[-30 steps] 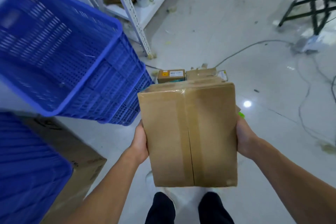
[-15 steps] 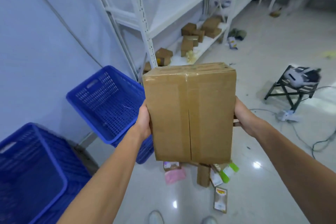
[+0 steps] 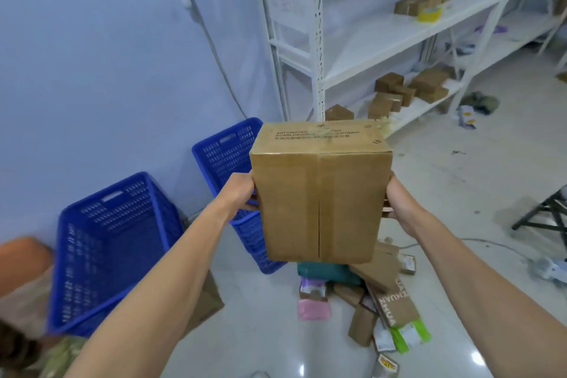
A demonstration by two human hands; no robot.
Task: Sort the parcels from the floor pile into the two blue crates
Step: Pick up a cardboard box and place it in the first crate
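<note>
Clamping the cardboard box [image 3: 319,199], left grip [image 3: 242,190] and right grip [image 3: 399,205] have lifted it above the floor pile [image 3: 368,301]. Blue crates [image 3: 113,248] lie ahead; placement comes next.

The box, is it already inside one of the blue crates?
No, the left hand and right hand hold the box in mid-air.

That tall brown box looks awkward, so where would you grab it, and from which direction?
Take the cardboard box by its two opposite side faces, a palm coming in from each side, as the left hand and right hand do here. It looks too wide for one hand, and its flat, parallel sides suit a squeeze.
</note>
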